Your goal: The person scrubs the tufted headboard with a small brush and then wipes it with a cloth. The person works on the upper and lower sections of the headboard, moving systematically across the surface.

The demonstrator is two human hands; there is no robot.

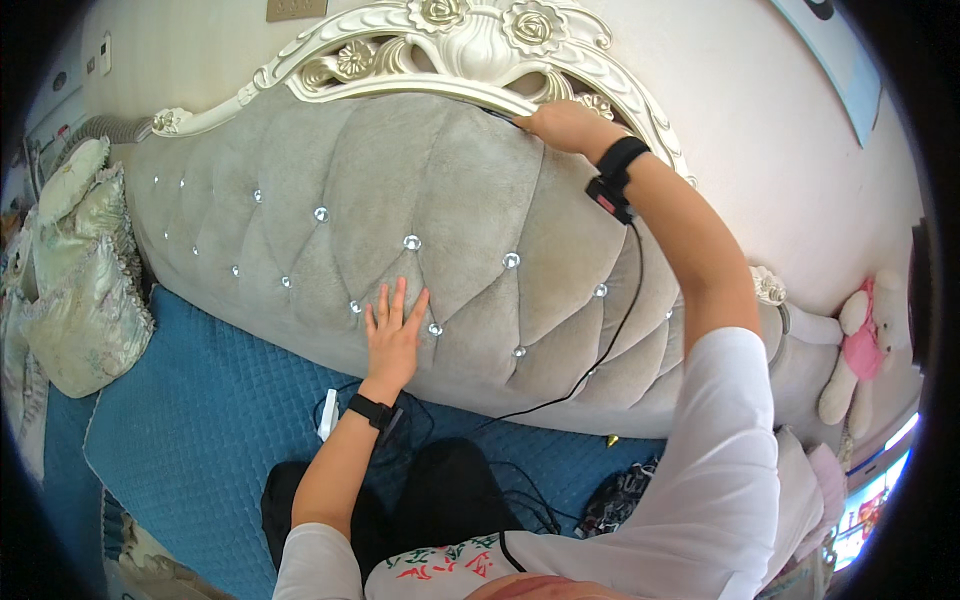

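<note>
Before me stands a bed headboard with grey tufted velvet padding point(465, 180) and crystal-like buttons point(412, 242). A carved cream and gold frame point(480, 52) crowns it. My left hand point(394, 337) lies flat against the lower padding, fingers spread, holding nothing. Higher up and to the right, my right hand point(562, 127) is curled at the seam where the padding meets the carved frame. From its fingertips a thin dark object point(499, 115) points left along that seam; most of it is hidden, so its kind is unclear.
I kneel on a blue quilted bedspread point(195, 420). A black cable point(611, 345) runs from my right wristband to the bed. Near my left wrist lies a white device point(328, 415). Frilled cushions point(90, 300) sit left; a plush toy point(862, 337) is at right.
</note>
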